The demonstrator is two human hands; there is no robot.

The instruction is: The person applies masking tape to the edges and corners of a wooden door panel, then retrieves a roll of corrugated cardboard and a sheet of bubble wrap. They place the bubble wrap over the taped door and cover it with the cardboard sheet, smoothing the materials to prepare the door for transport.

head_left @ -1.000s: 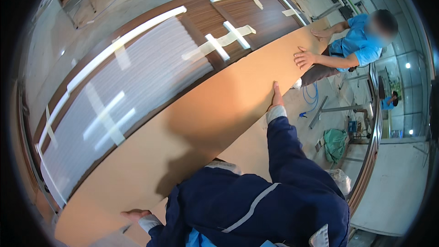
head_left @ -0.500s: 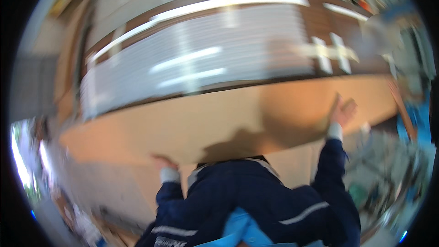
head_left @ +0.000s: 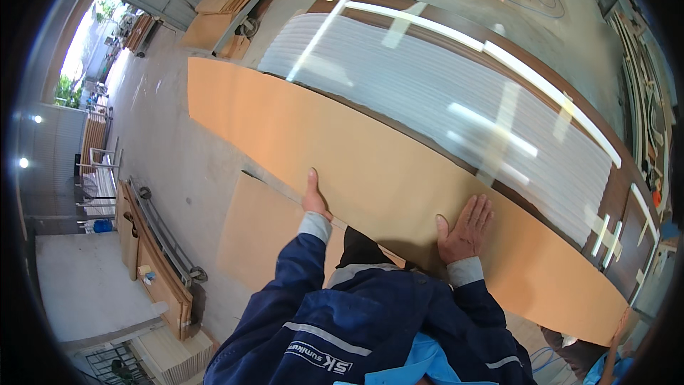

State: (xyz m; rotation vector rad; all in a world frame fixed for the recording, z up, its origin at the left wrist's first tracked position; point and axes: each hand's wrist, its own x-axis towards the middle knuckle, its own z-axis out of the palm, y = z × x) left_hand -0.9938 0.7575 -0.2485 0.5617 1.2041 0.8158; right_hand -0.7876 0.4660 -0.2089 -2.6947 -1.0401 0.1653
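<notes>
Risk number one here, I'd say, is the big cardboard sheet (head_left: 342, 150) sliding or buckling: it's long and thin, lying across the wrapped door panel (head_left: 456, 93) with its near edge hanging out past the panel's side, and only two palms are pinning it. If either one lets off pressure, that unsupported edge could sag and crease, or the whole sheet could skate off the slick plastic wrap underneath. Also looks like another person's hand (head_left: 622, 322) is at the far right end, though it's too close to the rim to tell exactly what it's doing; uneven pushing from both ends could skew the sheet

Left hand (head_left: 313, 198) sits right at the near edge of the sheet, fingers pointing away and close together, seemingly curled on the edge, but I can't tell if it really grips. Right hand (head_left: 464, 227) is flat on top, fingers spread wide, holding nothing, just pressing down. So the sheet lies directly under and ahead of both hands, stretching far to either side, with a second cardboard piece (head_left: 271, 232) on the floor (head_left: 178, 164) below
</notes>
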